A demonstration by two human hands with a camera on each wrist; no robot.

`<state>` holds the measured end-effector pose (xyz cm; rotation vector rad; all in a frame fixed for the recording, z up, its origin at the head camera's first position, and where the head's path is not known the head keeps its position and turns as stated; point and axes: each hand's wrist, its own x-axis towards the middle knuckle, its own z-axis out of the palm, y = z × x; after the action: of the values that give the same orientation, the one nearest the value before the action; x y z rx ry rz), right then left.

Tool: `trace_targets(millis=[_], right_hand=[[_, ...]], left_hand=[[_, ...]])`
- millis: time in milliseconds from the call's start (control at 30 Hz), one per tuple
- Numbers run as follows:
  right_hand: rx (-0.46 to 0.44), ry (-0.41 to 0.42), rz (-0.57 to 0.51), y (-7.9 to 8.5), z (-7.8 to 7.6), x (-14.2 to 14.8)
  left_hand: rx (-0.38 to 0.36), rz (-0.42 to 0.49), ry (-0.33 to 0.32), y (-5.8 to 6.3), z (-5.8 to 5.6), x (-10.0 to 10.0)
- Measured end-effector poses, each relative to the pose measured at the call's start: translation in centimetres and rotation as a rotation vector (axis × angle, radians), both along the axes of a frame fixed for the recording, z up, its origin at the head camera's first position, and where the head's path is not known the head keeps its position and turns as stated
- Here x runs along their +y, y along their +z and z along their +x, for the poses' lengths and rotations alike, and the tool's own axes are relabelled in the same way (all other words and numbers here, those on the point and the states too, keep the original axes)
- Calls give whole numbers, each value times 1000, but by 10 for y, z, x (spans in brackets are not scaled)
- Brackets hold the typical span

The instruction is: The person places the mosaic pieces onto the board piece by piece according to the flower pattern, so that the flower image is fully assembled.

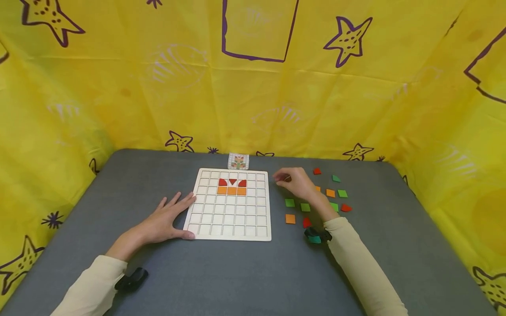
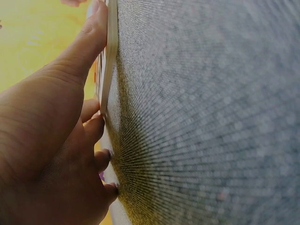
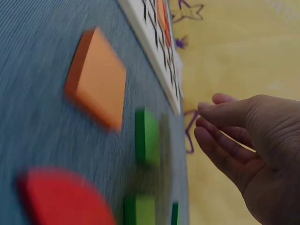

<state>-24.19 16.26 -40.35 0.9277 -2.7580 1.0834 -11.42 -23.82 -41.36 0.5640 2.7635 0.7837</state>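
Yellow cloth (image 1: 245,96) with purple starfish doodles hangs all around the back and sides, and below it there's a dark gray tabletop (image 1: 221,281).

The white grid board (image 1: 228,219) lies flat toward the tabletop's far edge, roughly midway between the left and right edges.

The left hand (image 1: 160,221) has its fingers spread wide, thumb at the board's near left corner and a fingertip touching its left edge. The right hand (image 1: 300,182) hangs just off the board's far right corner, thumb and fingertips drawn close together. Honestly can't tell if there's anything pinched in there, even from the wrist view.

Little pattern card (image 1: 238,161) is right at the tabletop's far edge, just beyond the board. Its printed figure is too tiny to read properly.

On the board, three orange squares (image 1: 231,191) line up side by side, and just beyond them sit two red quarter-rounds (image 1: 222,182) with a red triangle (image 1: 232,181) between. The loose green tiles (image 1: 290,202), orange tiles (image 1: 290,219) and red tiles (image 1: 346,207) are scattered between the board and the tabletop's right edge, a few partly hidden by the right arm.
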Motion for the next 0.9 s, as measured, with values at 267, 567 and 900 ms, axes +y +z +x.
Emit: trace_targets(millis=[267, 567, 900], right_hand=[[-11, -84, 16, -1, 5, 38], [-32, -142, 38, -4, 11, 80], [-41, -162, 89, -7, 14, 111]], left_hand=[[-20, -23, 12, 0, 0, -1], [-11, -20, 7, 1, 0, 0], [-14, -22, 8, 2, 0, 1]])
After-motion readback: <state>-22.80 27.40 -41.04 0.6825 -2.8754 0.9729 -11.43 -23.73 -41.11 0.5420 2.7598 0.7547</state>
